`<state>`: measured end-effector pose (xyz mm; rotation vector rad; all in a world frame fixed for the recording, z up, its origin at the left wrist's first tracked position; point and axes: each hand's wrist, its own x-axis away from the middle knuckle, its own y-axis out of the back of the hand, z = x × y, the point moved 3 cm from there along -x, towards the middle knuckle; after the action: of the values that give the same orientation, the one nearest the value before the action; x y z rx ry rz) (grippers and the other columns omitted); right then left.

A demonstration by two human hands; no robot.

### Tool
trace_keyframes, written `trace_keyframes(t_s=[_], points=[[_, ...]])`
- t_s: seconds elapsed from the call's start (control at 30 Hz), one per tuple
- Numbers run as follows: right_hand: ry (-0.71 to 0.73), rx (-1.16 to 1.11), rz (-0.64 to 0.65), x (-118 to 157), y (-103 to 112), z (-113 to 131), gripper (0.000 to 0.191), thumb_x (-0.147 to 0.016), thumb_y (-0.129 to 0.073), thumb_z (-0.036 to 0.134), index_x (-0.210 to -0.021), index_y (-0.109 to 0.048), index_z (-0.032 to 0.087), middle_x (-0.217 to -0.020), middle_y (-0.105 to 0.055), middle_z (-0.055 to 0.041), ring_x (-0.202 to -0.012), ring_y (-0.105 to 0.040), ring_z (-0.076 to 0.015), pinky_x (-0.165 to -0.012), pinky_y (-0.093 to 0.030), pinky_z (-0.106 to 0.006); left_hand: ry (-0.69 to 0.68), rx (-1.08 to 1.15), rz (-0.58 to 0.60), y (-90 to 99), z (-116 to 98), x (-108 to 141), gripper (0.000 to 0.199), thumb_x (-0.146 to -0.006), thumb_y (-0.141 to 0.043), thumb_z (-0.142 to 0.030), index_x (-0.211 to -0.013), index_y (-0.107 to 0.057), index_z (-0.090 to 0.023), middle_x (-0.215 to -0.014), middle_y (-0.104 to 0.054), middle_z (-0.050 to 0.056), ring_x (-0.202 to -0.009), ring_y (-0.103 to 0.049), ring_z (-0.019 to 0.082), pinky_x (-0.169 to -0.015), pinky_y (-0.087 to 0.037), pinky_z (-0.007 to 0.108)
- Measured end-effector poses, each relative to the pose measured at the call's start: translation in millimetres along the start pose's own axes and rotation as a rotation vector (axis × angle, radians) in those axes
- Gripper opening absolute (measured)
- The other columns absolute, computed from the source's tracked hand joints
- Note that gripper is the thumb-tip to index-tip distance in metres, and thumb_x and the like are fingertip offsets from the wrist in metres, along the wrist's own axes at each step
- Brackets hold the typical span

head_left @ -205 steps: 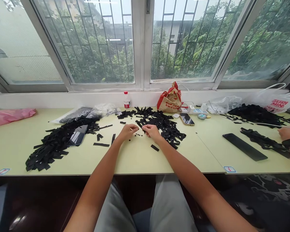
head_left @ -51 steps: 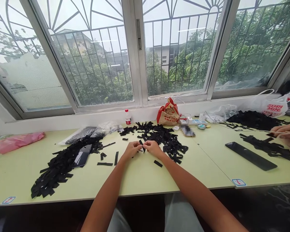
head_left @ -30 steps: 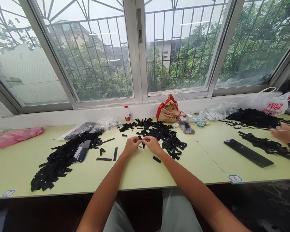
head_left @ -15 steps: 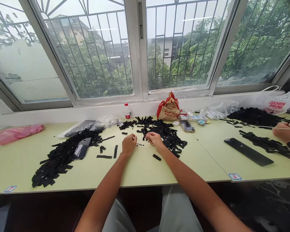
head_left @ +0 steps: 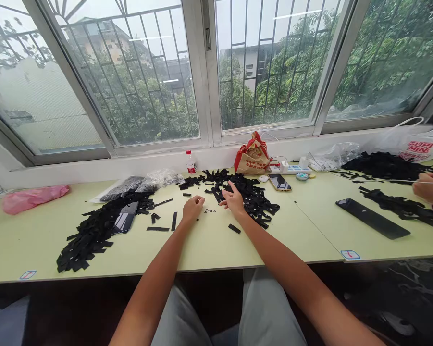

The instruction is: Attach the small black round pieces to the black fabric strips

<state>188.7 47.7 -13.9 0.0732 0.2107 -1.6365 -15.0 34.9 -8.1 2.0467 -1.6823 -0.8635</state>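
Note:
My left hand (head_left: 193, 208) rests near the table's middle with its fingers pinched together. Whatever may be between them is too small to make out. To its right, my right hand (head_left: 233, 202) is open, index finger stretched out and the others apart, at the edge of a pile of black fabric strips (head_left: 254, 199). Between the hands lie several small dark ring-like pieces (head_left: 209, 211), and another small dark piece (head_left: 197, 219) sits beside my left wrist. A loose black strip (head_left: 234, 228) lies below my right hand; another strip (head_left: 174, 221) lies left of my left forearm.
A long heap of black strips (head_left: 90, 235) fills the left side, with a dark glossy phone-like slab (head_left: 126, 217) on it. At the back stand a small bottle (head_left: 191, 162) and a paper bag (head_left: 253, 156). A phone (head_left: 279, 182) lies right. Another person's hand (head_left: 430, 187) works at far right.
My right hand has opened from a pinch, its index finger now extended. A small dark piece now shows beside my left wrist. The view has shifted slightly.

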Motion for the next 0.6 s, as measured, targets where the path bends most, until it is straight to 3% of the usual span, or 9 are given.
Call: trace_keyframes(t_s=[0.1, 0.23, 0.33, 0.43, 0.53, 0.6], points=[[0.129, 0.205, 0.061, 4, -7, -1, 0.040, -0.086, -0.054, 0.044, -0.113, -0.069, 0.018, -0.085, -0.072, -0.0068, -0.057, -0.061, -0.0148, -0.051, -0.043, -0.025, -0.050, 0.083, -0.122, 7.6, -4, 7, 0.032, -0.091, -0.045, -0.044, -0.082, -0.065, -0.021, -0.067, -0.061, 0.001, -0.062, -0.053, 0.016, -0.062, -0.038, 0.027], [0.219, 0.376, 0.153, 7, -14, -3, 0.037, -0.089, -0.049, 0.048, -0.092, -0.072, 0.019, -0.066, -0.065, -0.0027, -0.059, -0.057, -0.0164, -0.060, -0.041, -0.027, -0.099, 0.007, -0.378, 19.2, -9, 26, 0.033, -0.096, -0.038, -0.042, -0.089, -0.064, -0.021, -0.073, -0.062, 0.003, -0.068, -0.055, 0.018, -0.066, -0.040, 0.028], [0.211, 0.446, 0.187, 6, -16, -7, 0.038, -0.090, -0.047, 0.049, -0.087, -0.071, 0.020, -0.062, -0.063, -0.0008, -0.057, -0.054, -0.0156, -0.060, -0.038, -0.027, -0.270, -0.194, -0.369, 18.2, -18, 45, 0.030, -0.097, -0.040, -0.035, -0.094, -0.065, -0.020, -0.083, -0.066, 0.007, -0.079, -0.058, 0.021, -0.076, -0.042, 0.031], [0.168, 0.550, 0.204, 3, -17, -11, 0.035, -0.090, -0.049, 0.049, -0.087, -0.070, 0.021, -0.065, -0.065, -0.0012, -0.059, -0.054, -0.0160, -0.060, -0.034, -0.027, -0.460, -0.403, -0.239, 16.2, -24, 64, 0.028, -0.098, -0.040, -0.029, -0.101, -0.066, -0.019, -0.091, -0.066, 0.011, -0.091, -0.059, 0.025, -0.087, -0.041, 0.035], [0.144, 0.653, 0.202, 0, -19, -12, 0.030, -0.090, -0.052, 0.046, -0.086, -0.069, 0.022, -0.072, -0.068, -0.0032, -0.063, -0.055, -0.0167, -0.060, -0.031, -0.027, -0.454, -0.565, -0.221, 27.9, -16, 79, 0.033, -0.097, -0.041, -0.025, -0.120, -0.062, -0.017, -0.106, -0.065, 0.016, -0.101, -0.058, 0.029, -0.091, -0.039, 0.040], [0.148, 0.695, 0.216, 0, -20, -12, 0.027, -0.090, -0.054, 0.043, -0.085, -0.070, 0.022, -0.075, -0.070, -0.0043, -0.065, -0.056, -0.0172, -0.060, -0.030, -0.028, -0.329, -0.699, -0.279, 41.6, -4, 86, 0.039, -0.096, -0.041, -0.025, -0.128, -0.058, -0.012, -0.109, -0.063, 0.019, -0.102, -0.057, 0.032, -0.088, -0.040, 0.043]])
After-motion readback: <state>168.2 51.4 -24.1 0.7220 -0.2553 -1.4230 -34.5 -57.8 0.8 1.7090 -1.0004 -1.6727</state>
